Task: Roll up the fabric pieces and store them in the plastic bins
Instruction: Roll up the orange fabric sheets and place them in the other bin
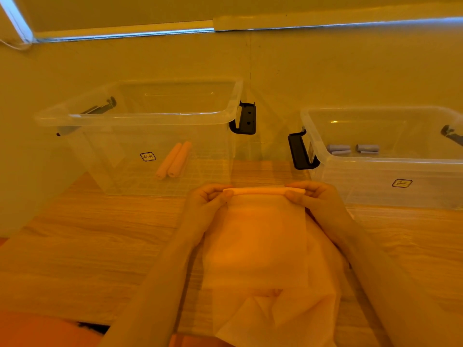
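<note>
Both hands on the fabric, rolling from its far edge. Left hand pinches the left end of the roll, right hand pinches the right end, fingers curled round it on both sides. Roll is thin, only a few turns by my read. Most of the sheet hangs flat from the roll toward me, over the table.

Taking the roll as reference: left bin sits beyond it and to the left, with two orange rolls lying side by side on its floor. Right bin is beyond and to the right, with grey rolls inside; looks like two or three, can't count for certain.

Progress: several pieces stored, this one barely started. Left to do: finish rolling, then drop it in a bin. It looks pale orange, so I'd guess left bin. More fabric appears to lie under the sheet near me, so likely more pieces after this.
</note>
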Demonstrator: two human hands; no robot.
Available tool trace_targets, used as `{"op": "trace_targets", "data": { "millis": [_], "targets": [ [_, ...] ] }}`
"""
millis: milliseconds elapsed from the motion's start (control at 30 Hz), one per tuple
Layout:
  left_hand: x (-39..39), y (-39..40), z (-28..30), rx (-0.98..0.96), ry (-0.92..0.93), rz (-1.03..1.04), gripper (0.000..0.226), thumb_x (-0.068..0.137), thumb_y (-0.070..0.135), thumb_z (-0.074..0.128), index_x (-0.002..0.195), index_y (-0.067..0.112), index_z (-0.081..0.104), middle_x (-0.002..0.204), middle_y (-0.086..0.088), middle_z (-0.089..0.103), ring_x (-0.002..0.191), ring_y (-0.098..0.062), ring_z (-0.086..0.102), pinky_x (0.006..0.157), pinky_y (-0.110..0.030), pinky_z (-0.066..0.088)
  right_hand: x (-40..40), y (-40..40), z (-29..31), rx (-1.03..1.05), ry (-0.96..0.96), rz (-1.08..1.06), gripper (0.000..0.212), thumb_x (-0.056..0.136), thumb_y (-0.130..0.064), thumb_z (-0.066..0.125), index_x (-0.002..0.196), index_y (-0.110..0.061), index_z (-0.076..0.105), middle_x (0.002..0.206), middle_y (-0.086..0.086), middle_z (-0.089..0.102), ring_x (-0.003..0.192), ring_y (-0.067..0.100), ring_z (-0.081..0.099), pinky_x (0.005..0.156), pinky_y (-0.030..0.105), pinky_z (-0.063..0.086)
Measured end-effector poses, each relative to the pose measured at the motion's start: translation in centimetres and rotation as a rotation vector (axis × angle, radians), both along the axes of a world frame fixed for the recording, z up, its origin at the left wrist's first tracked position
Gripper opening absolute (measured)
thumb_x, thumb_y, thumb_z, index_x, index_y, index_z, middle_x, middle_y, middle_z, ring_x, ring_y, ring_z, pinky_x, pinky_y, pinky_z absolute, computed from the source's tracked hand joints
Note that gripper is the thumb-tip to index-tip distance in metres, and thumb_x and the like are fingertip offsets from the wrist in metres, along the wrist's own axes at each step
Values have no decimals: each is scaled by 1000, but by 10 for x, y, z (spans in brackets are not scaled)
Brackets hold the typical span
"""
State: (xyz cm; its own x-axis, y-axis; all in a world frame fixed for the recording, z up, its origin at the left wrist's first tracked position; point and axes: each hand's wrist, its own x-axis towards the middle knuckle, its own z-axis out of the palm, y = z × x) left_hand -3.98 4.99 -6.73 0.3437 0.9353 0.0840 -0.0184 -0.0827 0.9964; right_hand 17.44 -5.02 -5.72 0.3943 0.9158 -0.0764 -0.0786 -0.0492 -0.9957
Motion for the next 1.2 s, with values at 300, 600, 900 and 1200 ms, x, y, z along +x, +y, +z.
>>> {"op": "trace_targets", "data": {
  "millis": [300, 600, 900, 1200],
  "targets": [
    [-3, -3, 4, 36, 20, -19, 9, 91, 20, 59, 94, 24, 68, 67, 4, 65, 60, -11, 59, 50, -22, 46, -5, 0, -1, 86, -172, 9, 11, 87, -13, 64, 95, -17, 70, 77, -4, 71, 69, 5, 66, 59, 18, 54],
    [-3, -5, 8, -55, -65, -8, 14, 87, 14, 64, 96, 21, 72, 74, 6, 72, 65, -6, 64, 53, -18, 49, -3, 1, 1, 81, -106, -38, 15, 83, -15, 68, 96, -22, 70, 89, -1, 72, 75, 9, 69, 60, 20, 56],
    [-3, -4, 6, -26, -62, 44, 10, 87, 13, 65, 95, 16, 69, 57, 6, 65, 50, -4, 57, 48, -19, 45, -2, 2, 0, 85, -36, -59, 18, 82, -11, 69, 98, -18, 68, 90, 2, 73, 84, 19, 70, 66, 27, 57],
    [-2, 1, -1, 83, -55, 157, 17, 85, 19, 68, 96, 28, 60, 64, -5, 69, 61, -24, 60, 60, -37, 49, -7, 4, -4, 102, -85, -97, 18, 84, -18, 68, 102, -18, 70, 86, -2, 74, 77, 12, 70, 64, 26, 58]
  ]
}}
